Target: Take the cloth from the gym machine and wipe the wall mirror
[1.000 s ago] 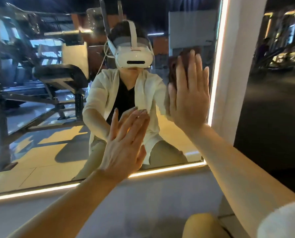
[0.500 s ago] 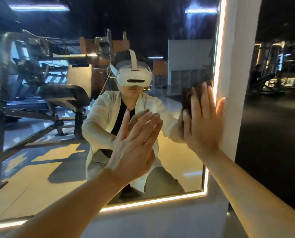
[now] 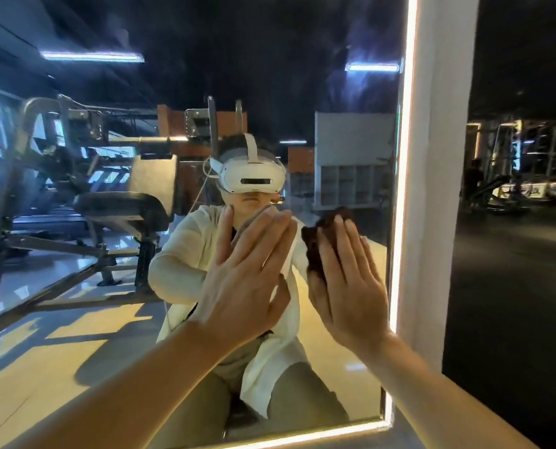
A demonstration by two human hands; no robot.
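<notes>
The wall mirror (image 3: 351, 92) fills most of the view, edged by a lit strip on the right and along the bottom. A dark brown cloth (image 3: 315, 244) lies flat against the glass near the right edge. My right hand (image 3: 348, 286) presses the cloth to the mirror with straight fingers; most of the cloth is hidden under the palm. My left hand (image 3: 247, 283) rests flat on the glass just left of it, fingers straight, holding nothing.
A white wall pillar (image 3: 432, 189) borders the mirror on the right, with a dark gym hall (image 3: 523, 238) beyond. The mirror reflects a gym bench machine (image 3: 121, 209), a grey cabinet (image 3: 351, 170) and a person in a white headset. A grey ledge runs under the mirror.
My right hand with the cloth has slid left, away from the lit right edge. The view has tilted upward, so both hands sit lower in the frame and more ceiling reflection shows.
</notes>
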